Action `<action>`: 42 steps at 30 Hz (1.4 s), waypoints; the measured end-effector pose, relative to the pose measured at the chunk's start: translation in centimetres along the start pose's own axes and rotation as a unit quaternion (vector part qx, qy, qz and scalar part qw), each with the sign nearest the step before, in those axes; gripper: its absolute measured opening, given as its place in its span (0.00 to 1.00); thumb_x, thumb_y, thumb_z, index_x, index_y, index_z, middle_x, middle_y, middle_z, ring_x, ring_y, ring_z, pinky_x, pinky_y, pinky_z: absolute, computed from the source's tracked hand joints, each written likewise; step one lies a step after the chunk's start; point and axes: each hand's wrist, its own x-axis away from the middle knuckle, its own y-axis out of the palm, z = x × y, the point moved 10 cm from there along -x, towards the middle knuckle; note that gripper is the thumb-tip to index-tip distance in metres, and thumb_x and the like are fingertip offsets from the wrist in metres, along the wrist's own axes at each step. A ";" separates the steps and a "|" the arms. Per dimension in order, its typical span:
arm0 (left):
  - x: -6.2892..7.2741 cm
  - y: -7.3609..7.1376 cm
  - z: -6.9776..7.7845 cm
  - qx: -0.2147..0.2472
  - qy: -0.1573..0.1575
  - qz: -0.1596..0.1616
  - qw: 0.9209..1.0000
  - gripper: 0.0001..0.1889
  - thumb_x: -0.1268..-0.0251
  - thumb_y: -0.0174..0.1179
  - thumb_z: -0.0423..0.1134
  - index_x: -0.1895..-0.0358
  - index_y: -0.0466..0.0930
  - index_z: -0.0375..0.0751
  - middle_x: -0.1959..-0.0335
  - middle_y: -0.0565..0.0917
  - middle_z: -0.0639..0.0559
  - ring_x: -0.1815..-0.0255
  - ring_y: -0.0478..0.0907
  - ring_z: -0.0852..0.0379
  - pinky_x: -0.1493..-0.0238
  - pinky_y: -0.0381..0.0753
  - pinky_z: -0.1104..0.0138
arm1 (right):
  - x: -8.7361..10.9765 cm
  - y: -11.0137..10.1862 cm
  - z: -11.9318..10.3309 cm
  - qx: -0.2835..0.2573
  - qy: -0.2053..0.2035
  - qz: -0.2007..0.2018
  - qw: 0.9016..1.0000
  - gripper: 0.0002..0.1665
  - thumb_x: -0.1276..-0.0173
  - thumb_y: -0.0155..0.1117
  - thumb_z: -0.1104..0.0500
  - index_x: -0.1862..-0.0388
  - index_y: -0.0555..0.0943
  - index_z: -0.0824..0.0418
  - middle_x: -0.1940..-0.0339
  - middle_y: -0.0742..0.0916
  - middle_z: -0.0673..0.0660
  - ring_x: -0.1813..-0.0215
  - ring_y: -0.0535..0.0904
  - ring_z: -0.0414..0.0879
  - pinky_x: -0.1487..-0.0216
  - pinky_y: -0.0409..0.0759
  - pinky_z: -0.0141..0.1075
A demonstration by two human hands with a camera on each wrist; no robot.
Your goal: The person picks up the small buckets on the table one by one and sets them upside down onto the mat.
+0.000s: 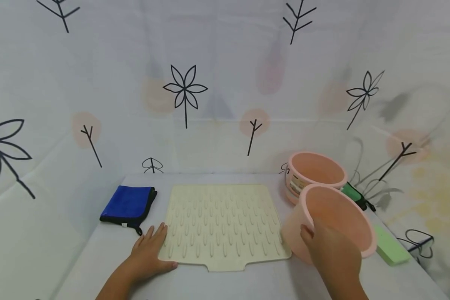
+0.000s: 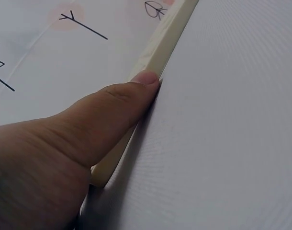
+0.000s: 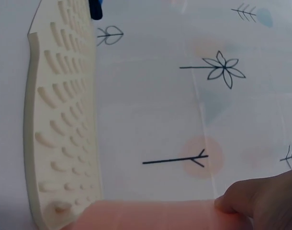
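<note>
A cream board [image 1: 220, 227] with rows of raised ribs and a front tab lies flat on the white table. My left hand [image 1: 148, 252] touches its front left corner, fingers spread along the left side. In the left wrist view, the thumb [image 2: 115, 103] lies straight against the board's edge [image 2: 160, 45]. My right hand [image 1: 335, 252] grips the rim of a pink bucket-like container [image 1: 298, 233], thumb outside and fingers hidden inside. That container tilts, its mouth facing right, beside the board's right edge. The right wrist view shows its pink wall [image 3: 155, 215] and the ribbed board [image 3: 64, 110].
Behind the held container stands another pink container [image 1: 294, 183] bearing a label. A folded blue cloth [image 1: 129, 202] with black trim lies left of the board. At the right are a green-and-black item [image 1: 354, 196] and a light green block [image 1: 391, 246]. A patterned sheet [image 1: 217, 146] hangs behind.
</note>
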 end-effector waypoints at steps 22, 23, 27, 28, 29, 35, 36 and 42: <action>-0.1 -0.2 0.2 0.004 -0.006 -0.001 1.000 0.71 0.61 0.77 0.74 0.17 0.54 0.35 0.15 0.53 0.35 0.15 0.41 0.26 0.23 0.39 0.28 | -0.1 0.1 -1.8 -0.116 0.070 -0.001 0.991 0.28 0.32 0.71 0.44 0.79 0.69 0.58 0.88 0.70 0.52 0.84 0.66 0.46 0.81 0.65 0.36; -0.1 -0.2 0.2 0.004 -0.007 -0.001 1.000 0.71 0.61 0.77 0.74 0.17 0.54 0.35 0.15 0.53 0.35 0.15 0.40 0.26 0.23 0.38 0.28 | -0.1 0.1 -1.9 -0.126 0.070 0.006 0.990 0.28 0.32 0.71 0.44 0.80 0.69 0.57 0.88 0.70 0.52 0.84 0.65 0.46 0.81 0.64 0.36; 0.0 -0.2 0.2 0.007 -0.006 -0.002 1.000 0.70 0.60 0.77 0.73 0.17 0.55 0.35 0.15 0.54 0.35 0.15 0.41 0.26 0.23 0.38 0.29 | 0.0 -0.1 -2.3 -0.173 0.075 0.029 0.982 0.28 0.32 0.72 0.45 0.81 0.67 0.56 0.88 0.68 0.50 0.83 0.63 0.45 0.82 0.59 0.35; 0.0 -0.1 0.1 0.007 -0.006 -0.003 1.000 0.70 0.60 0.77 0.73 0.17 0.55 0.35 0.15 0.54 0.36 0.15 0.41 0.27 0.22 0.38 0.29 | 0.0 -0.1 -2.4 -0.185 0.076 0.034 0.979 0.28 0.32 0.72 0.46 0.82 0.67 0.56 0.88 0.68 0.50 0.83 0.63 0.45 0.82 0.58 0.35; 0.0 0.0 0.1 0.009 -0.005 -0.004 1.000 0.70 0.60 0.77 0.73 0.17 0.55 0.35 0.15 0.54 0.36 0.15 0.41 0.27 0.22 0.38 0.29 | 0.0 0.0 -2.5 -0.195 0.078 0.037 0.977 0.29 0.32 0.72 0.46 0.82 0.67 0.56 0.88 0.68 0.50 0.83 0.63 0.44 0.82 0.58 0.34; 0.0 0.3 0.2 0.013 -0.003 -0.005 1.000 0.70 0.60 0.77 0.73 0.17 0.55 0.36 0.15 0.53 0.36 0.15 0.40 0.27 0.23 0.38 0.29 | 0.1 -0.1 -3.2 -0.236 0.079 0.069 0.966 0.27 0.34 0.75 0.48 0.81 0.69 0.57 0.88 0.70 0.49 0.83 0.64 0.44 0.84 0.60 0.33; 0.0 0.2 0.2 0.013 -0.003 -0.006 1.000 0.70 0.60 0.77 0.73 0.17 0.55 0.36 0.15 0.53 0.36 0.15 0.41 0.26 0.23 0.38 0.29 | 0.1 0.0 -3.3 -0.244 0.083 0.068 0.964 0.26 0.34 0.76 0.48 0.81 0.70 0.57 0.88 0.70 0.49 0.83 0.65 0.44 0.84 0.61 0.34; -0.1 0.0 0.1 0.006 -0.008 -0.003 1.000 0.70 0.60 0.78 0.72 0.17 0.55 0.36 0.14 0.53 0.36 0.15 0.40 0.27 0.22 0.38 0.29 | 0.3 2.1 -3.1 -0.320 0.146 0.016 0.936 0.25 0.31 0.73 0.42 0.72 0.79 0.60 0.78 0.85 0.57 0.73 0.78 0.50 0.76 0.76 0.40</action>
